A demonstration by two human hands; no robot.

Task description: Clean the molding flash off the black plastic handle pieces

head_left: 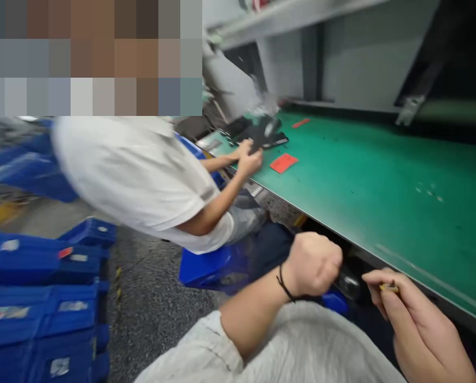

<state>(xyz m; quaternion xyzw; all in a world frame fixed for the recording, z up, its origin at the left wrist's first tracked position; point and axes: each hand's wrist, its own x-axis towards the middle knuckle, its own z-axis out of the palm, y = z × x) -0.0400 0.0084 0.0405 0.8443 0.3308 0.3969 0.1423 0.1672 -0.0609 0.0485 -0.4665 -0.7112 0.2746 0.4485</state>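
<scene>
Green mat [381,175] fills 2 o'clock, its edge just above my hands. My left hand [315,264] at 6 o'clock, fisted tight around dark tool [347,283], wrist bent, black band on it. My right hand [413,319] at 5 o'clock, fingers pinching small yellow piece [389,288]. Blue crates [42,314] stacked at 8 o'clock, contents unclear. Co-worker's hands [248,157] on black parts [265,135] at 12 o'clock.

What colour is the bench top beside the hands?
Green, seen in the head view: the bench top.

The left hand [315,263] is closed around a dark tool [347,282] below the green table [381,175] – the right hand [405,308] pinches a small yellow piece [389,287].
</scene>
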